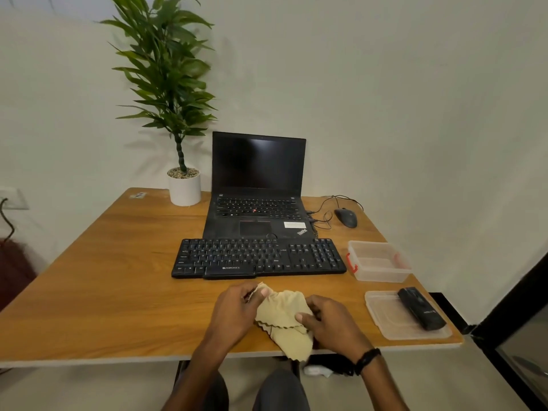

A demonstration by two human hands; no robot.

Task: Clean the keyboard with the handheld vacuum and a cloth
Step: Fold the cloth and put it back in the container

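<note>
**A:** Entry one: your hands?

**B:** Your left hand (237, 312) pinches the upper corner of the soft beige, scallop-edged cloth (284, 315). Your right hand (329, 321) grips its other side, thumb on top. Both are clenched on it at the near edge of the orange-brown wooden bench (118, 277), and the lower end of the fabric hangs past that edge.

**A:** Entry two: the task's things?

**B:** The black full-size plastic keyboard (258, 258) lies flat just beyond your knuckles, apart from the cloth. The black, oblong handheld vacuum (421, 312) lies to the right of your right hand, on a clear flat plastic lid (382, 315), and neither hand touches it.

**A:** Entry three: the rest?

**B:** A clear rectangular plastic box with a red latch (379, 261) sits beyond the lid, just beside the keyboard's right end. An open black laptop with a dark screen (258, 185) sits behind the keyboard, close against its far edge. A dark grey corded mouse (345, 218) lies far ahead of your right hand. A leafy green plant in a white round pot (184, 188) stands far ahead of your left hand.
</note>
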